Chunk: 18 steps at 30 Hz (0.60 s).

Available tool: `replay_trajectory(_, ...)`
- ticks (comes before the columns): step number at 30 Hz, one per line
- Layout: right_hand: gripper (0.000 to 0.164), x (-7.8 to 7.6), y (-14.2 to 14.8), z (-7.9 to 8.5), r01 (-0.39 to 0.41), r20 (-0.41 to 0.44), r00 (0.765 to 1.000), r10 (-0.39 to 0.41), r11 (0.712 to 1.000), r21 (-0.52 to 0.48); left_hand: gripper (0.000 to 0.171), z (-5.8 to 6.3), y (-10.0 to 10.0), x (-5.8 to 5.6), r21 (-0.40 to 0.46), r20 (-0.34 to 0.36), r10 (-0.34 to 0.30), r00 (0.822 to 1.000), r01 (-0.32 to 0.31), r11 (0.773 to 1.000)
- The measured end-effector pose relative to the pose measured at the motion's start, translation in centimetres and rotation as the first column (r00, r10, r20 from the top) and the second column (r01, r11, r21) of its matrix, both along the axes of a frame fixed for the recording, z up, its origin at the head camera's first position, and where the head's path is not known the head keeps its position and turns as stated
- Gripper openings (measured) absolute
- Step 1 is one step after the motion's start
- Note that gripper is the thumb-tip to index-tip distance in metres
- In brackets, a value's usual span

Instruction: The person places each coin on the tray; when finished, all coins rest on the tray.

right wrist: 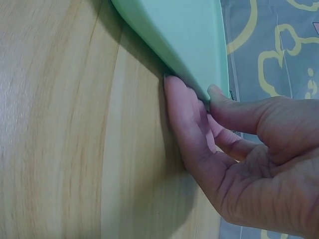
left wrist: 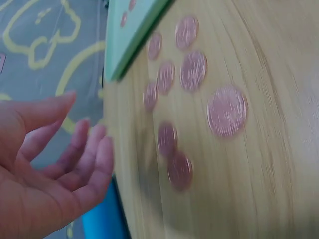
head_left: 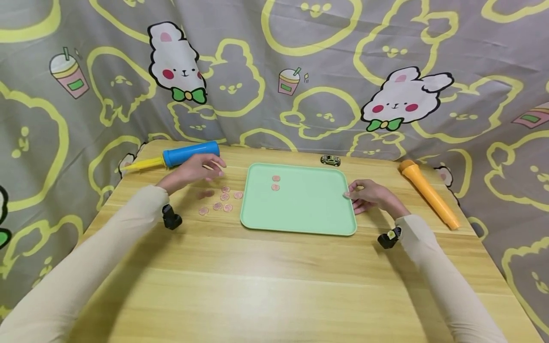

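1. The wooden counter (head_left: pixel 274 286) carries everything; its bare surface looks smooth, so a bumped object could slide or roll.
2. The green tray (head_left: pixel 309 209) lies flat or nearly so towards the far side of the counter, between the hands. A lift or tug at its right edge could tilt it.
3. The blue-and-yellow pump (head_left: pixel 191 153) lies at the far left, just behind the left hand (head_left: pixel 193 169). A backward swing of that hand could set its round body rolling.
4. The orange microphone (head_left: pixel 429 193) lies well apart on the right; a wide sweep of the right arm could knock it.
5. The right hand (head_left: pixel 370 194) pinches the tray's right rim, thumb on top and fingers curled below. Too hard a pull could drag the tray.
6. The left hand hovers beside the loose coins, fingers loosely curved, thumb well apart, nothing visible between them. A hasty reach could scatter coins.
7. A toy car (head_left: pixel 330 160) sits just behind the tray, where a push away could nudge it.
8. Eight coins (head_left: pixel 224 196) lie left of the tray; being thin and flat, they may resist pinching. One pair touches, so both could come up together. Two coins (head_left: pixel 275 187) lie inside the tray and could slide if it tips.
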State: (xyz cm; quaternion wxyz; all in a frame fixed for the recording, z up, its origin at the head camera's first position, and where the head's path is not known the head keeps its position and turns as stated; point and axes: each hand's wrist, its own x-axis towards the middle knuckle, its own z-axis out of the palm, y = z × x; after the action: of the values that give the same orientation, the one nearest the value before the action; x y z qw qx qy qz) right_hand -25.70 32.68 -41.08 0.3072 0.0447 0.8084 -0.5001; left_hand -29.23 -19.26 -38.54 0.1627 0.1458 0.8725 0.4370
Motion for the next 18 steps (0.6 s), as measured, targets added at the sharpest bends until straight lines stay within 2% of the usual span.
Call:
replay_trajectory(4, 0.020, 0.0, 0.0, 0.1, -0.007, -0.002, 1.000, 0.007, 1.000, -0.006, 0.037, -0.4, -1.9, 0.2, -0.021, 0.036, -0.032, 0.999, 0.033, 0.999)
replay_trajectory(8, 0.019, -0.1, 0.0, -0.1, 0.001, -0.001, 1.000, -0.001, 1.000, -0.002, 0.038, -0.8, -3.5, 0.6, -0.072, 0.014, -0.087, 0.996, 0.087, 0.994)
replay_trajectory(12, 0.023, -0.2, -0.3, -0.2, 0.014, 0.001, 1.000, -0.014, 1.000, 0.018, 0.037, -1.2, -4.7, 1.1, -0.121, 0.037, -0.130, 0.991, 0.133, 0.984)
replay_trajectory(15, 0.024, -0.2, -0.3, -0.2, 0.022, 0.004, 1.000, -0.022, 0.999, 0.026, 0.033, -1.7, -5.1, 1.3, -0.145, 0.062, -0.128, 0.990, 0.136, 0.980)
replay_trajectory(18, 0.026, -0.2, -0.3, -0.1, 0.021, 0.002, 1.000, -0.021, 0.999, 0.030, 0.028, -2.2, -5.3, 1.5, -0.161, 0.017, -0.117, 0.993, 0.118, 0.980)
